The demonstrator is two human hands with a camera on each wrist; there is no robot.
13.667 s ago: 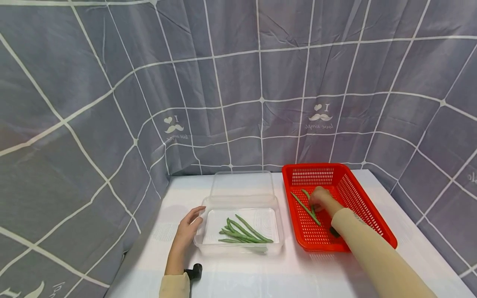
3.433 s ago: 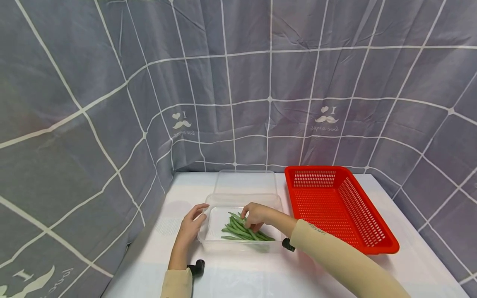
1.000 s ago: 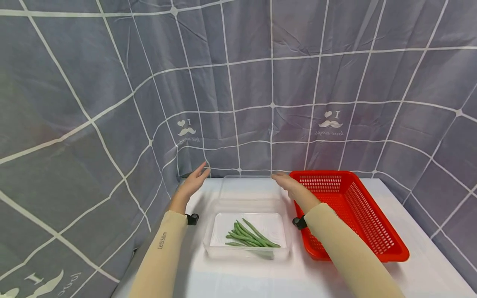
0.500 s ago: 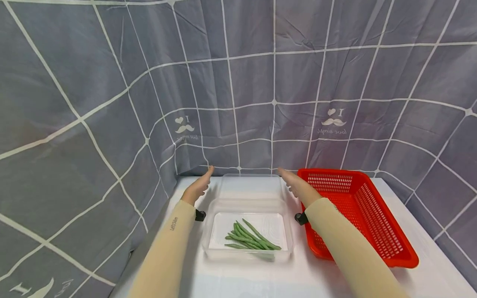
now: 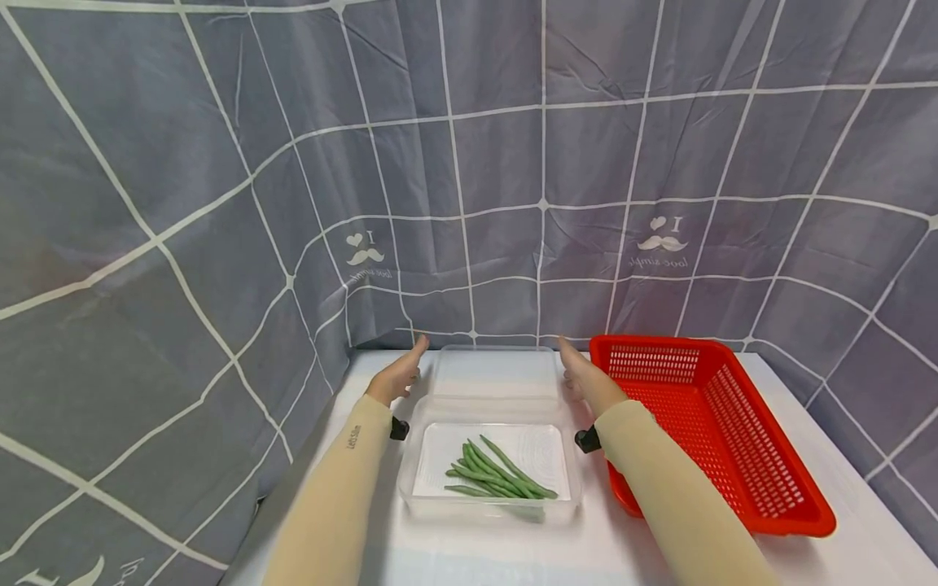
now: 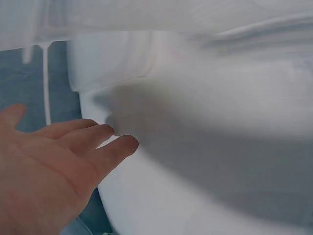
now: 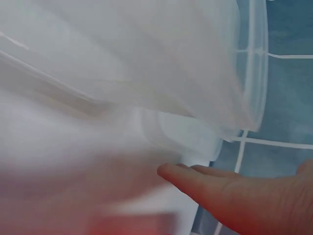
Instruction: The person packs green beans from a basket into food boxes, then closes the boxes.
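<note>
A clear plastic box (image 5: 491, 511) stands on the white table, with a heap of green beans (image 5: 506, 476) inside. Behind it lies its transparent lid (image 5: 494, 373), flat at the table's far side. My left hand (image 5: 399, 376) is held beyond the box's left side, beside the lid; its fingers (image 6: 110, 156) are extended and apart from the plastic in the left wrist view. Mirroring it on the right, my right hand (image 5: 589, 382) has straight fingers (image 7: 183, 178) near the lid's right edge. Neither hand holds anything.
To the right, a red perforated basket (image 5: 703, 431) stands close to my right forearm, partly hidden by the sleeve. A grey curtain (image 5: 506, 179) with white grid lines encloses the table (image 5: 454, 561) behind and at both sides.
The beans once in the basket now lie in the box. My right hand has left the beans, my left hand the box's side; both have moved forward beside the lid, drawing slightly inward lately.
</note>
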